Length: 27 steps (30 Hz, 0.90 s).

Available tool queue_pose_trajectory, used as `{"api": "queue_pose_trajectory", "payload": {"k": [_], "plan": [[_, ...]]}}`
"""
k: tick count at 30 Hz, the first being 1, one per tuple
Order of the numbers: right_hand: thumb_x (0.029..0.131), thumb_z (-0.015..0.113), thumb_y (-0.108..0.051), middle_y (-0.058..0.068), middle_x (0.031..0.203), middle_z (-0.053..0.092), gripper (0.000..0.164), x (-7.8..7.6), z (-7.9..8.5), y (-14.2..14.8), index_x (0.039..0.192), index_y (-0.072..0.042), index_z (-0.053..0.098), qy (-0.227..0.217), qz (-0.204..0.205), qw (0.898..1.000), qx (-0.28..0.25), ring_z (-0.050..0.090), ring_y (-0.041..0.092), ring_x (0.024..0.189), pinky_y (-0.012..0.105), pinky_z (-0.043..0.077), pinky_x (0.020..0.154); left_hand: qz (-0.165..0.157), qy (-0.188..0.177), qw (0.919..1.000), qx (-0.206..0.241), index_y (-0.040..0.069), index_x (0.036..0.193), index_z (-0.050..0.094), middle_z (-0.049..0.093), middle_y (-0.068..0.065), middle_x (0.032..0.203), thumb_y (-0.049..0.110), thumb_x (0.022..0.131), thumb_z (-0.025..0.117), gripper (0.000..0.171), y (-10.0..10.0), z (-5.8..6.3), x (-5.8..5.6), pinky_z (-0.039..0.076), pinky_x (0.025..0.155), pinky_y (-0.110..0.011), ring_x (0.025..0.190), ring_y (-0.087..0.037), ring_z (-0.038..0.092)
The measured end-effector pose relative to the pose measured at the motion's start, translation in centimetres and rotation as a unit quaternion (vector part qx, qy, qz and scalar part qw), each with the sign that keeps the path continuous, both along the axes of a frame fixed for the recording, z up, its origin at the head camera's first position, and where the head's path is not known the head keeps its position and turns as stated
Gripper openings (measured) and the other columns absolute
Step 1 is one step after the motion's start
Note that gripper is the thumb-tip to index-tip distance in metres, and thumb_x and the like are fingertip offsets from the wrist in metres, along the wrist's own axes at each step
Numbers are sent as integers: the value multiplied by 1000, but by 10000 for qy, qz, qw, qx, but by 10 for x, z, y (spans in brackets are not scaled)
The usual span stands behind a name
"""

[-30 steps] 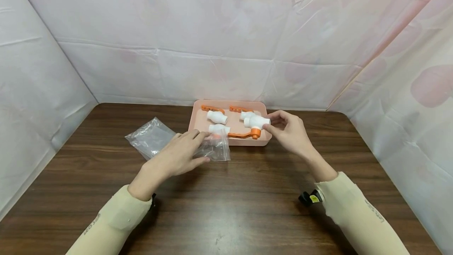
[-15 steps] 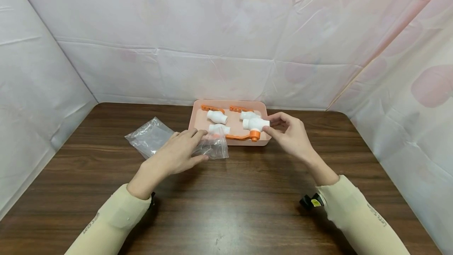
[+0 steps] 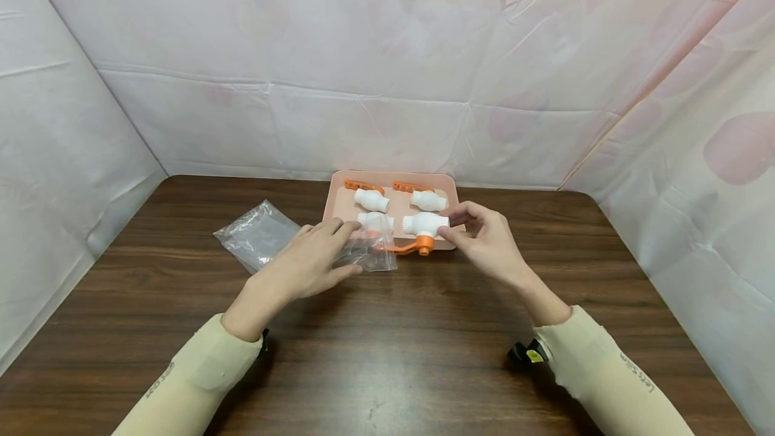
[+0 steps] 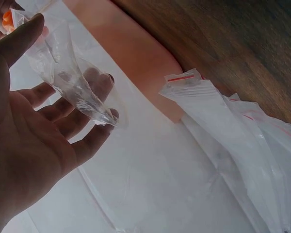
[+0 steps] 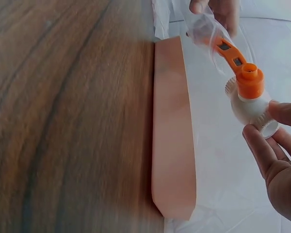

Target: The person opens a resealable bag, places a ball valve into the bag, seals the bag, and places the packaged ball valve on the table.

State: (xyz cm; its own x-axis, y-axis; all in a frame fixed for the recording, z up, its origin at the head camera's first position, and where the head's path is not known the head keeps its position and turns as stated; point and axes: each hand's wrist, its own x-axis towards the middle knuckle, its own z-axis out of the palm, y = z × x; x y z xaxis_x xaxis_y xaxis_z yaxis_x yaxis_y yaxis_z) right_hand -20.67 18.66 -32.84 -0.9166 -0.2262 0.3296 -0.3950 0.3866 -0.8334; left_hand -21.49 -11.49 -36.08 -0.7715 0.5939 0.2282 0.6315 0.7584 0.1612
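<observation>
My right hand (image 3: pixel 490 241) pinches one end of a white ball valve (image 3: pixel 424 223) between thumb and fingers, over the front of the pink tray (image 3: pixel 396 203). The valve's orange lever (image 5: pixel 231 57) points left, its tip inside the mouth of a clear zip-lock bag (image 3: pixel 384 260). My left hand (image 3: pixel 297 264) holds that bag, thumb on one side and curled fingers on the other, as the left wrist view shows with the bag (image 4: pixel 63 63) spread between them. In the right wrist view the valve body (image 5: pixel 245 110) hangs from the fingertips.
Other white valves with orange levers lie in the tray: one at the back left (image 3: pixel 371 200), one at the back right (image 3: pixel 428 200) and one at the front left (image 3: pixel 374 221), partly behind the bag. Several clear zip-lock bags (image 3: pixel 257 234) are stacked left of the tray.
My right hand has brought the valve left and toward me, so its lever now reaches into the bag. The left hand has stayed nearly still with the bag.
</observation>
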Motion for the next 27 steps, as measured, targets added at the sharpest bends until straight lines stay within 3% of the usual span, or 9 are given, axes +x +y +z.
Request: {"api": "queue_pose_trajectory", "payload": {"k": [13, 20, 27], "plan": [[81, 73, 4, 17, 97, 67, 21, 4, -10, -9, 101, 5, 65, -121, 171, 9995, -234, 69, 25, 82, 28, 55, 63, -116, -14, 9999, 7, 13, 134, 48, 54, -5, 118, 48, 86, 68, 63, 6, -2, 1, 43, 86, -45, 104, -23, 56], [81, 71, 8, 21, 101, 65, 22, 2, -15, -11, 102, 8, 63, -324, 434, 9964, -649, 67, 39, 87, 31, 56, 70, -185, 175, 9997, 55, 11, 132, 49, 55, -3, 111, 48, 86, 68, 63, 8, -2, 1, 42, 84, -43, 102, -19, 55], [82, 71, 7, 22, 100, 65, 22, 1, -18, -14, 102, 8, 62, -432, 541, 9945, -791, 69, 30, 86, 33, 56, 72, -266, 318, 9991, 80, 12, 133, 48, 55, -2, 111, 48, 86, 68, 63, 11, -1, 1, 43, 84, -43, 106, -19, 53]]}}
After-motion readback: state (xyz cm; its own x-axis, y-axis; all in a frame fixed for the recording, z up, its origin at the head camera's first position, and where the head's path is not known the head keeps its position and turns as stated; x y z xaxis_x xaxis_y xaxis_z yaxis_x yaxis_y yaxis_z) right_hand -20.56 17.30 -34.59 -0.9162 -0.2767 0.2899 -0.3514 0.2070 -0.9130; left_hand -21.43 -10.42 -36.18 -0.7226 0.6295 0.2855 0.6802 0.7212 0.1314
